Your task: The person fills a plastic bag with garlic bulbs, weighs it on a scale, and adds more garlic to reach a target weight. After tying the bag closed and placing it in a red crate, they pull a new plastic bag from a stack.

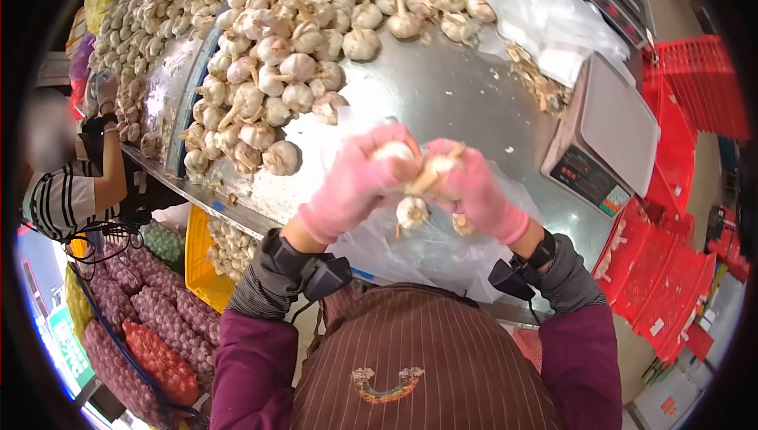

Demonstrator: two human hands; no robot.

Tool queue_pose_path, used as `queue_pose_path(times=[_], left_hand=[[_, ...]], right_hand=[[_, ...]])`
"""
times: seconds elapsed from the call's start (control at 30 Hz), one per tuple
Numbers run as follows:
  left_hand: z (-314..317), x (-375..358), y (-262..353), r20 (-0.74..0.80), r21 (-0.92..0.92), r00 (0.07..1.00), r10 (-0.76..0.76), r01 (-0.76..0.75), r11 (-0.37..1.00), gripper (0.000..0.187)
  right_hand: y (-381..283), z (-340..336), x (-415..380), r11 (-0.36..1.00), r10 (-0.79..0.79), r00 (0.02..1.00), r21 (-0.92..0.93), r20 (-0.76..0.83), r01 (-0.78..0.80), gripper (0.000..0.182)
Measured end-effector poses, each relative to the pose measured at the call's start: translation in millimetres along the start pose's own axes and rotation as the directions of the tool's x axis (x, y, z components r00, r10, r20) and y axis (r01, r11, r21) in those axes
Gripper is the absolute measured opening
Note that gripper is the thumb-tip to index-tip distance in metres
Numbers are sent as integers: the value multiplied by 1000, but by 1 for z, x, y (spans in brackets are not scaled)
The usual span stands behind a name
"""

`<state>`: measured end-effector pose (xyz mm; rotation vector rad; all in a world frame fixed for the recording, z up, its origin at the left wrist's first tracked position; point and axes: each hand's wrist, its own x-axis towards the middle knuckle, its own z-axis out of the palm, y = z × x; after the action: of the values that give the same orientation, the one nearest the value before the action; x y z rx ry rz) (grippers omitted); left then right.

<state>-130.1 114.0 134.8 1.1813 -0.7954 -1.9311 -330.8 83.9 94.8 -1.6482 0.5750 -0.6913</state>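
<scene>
Both my hands wear pink gloves and meet over the near part of the metal table. My left hand (362,177) is closed around a garlic bulb (392,151), whose pale top shows between the fingers. Fingers wrapped, my right hand (480,189) grips another garlic bulb (439,168) with a dry tan stem or skin; some blur hides its detail. Below the hands, a clear plastic bag (379,244) lies spread near the table edge. Two garlic bulbs, one white (411,213) and one partly covered by my right hand (463,225), rest on it.
A large garlic heap (296,59) covers the table's left and back. To the right stands a digital scale (604,142), with peeled skins (537,82) and plastic bags (545,11) behind it. Red crates (659,272) stack at right. A co-worker (75,169) stands at left near full net bags (158,311).
</scene>
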Motion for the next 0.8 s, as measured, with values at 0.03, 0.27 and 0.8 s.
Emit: queue_pose_path(times=[0.03, 0.27, 0.8], left_hand=[[10, 1, -17, -28, 109, 999, 18, -15, 994, 14], [-10, 1, -85, -227, 972, 915, 334, 192, 135, 20], [-118, 62, -45, -257, 846, 779, 572, -105, 523, 31]], right_hand=[[8, 2, -19, 969, 179, 984, -173, -12, -178, 33], [30, 11, -53, 508, 32, 992, -857, 119, 86, 34], [103, 9, 213, 717, 334, 941, -632, -57, -293, 27]])
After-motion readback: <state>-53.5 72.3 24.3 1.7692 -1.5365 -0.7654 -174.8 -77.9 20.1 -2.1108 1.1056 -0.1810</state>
